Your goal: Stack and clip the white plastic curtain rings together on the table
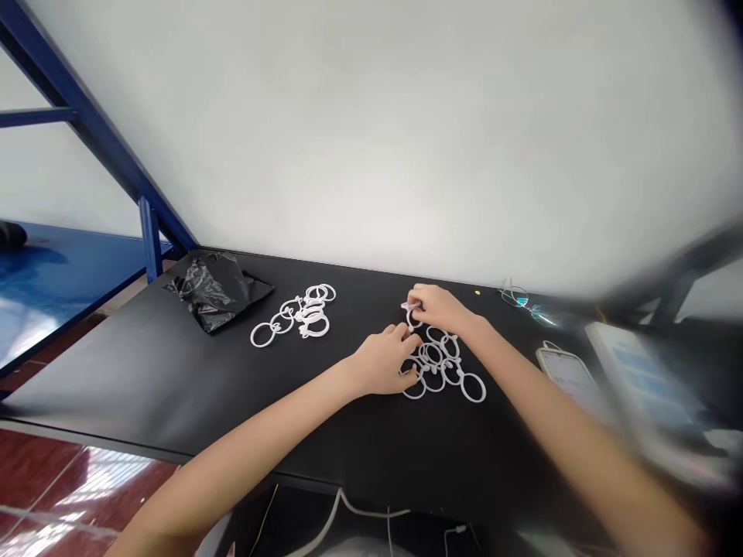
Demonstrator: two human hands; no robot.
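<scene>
Your right hand (434,305), knuckles up, pinches a white ring (409,319). Your left hand (386,361), nearer you, palm down, curls onto the ring cluster (442,357); whether it grips, cannot tell. Farther left on the worktop (145,371): second ring group (313,311), then black bag (217,288).

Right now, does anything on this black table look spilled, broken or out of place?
Nothing looks spilled or clearly broken. One small oddity: a tiny yellow speck sits alone near the back edge of the table, left of the glasses, unlike the white rings.
</scene>
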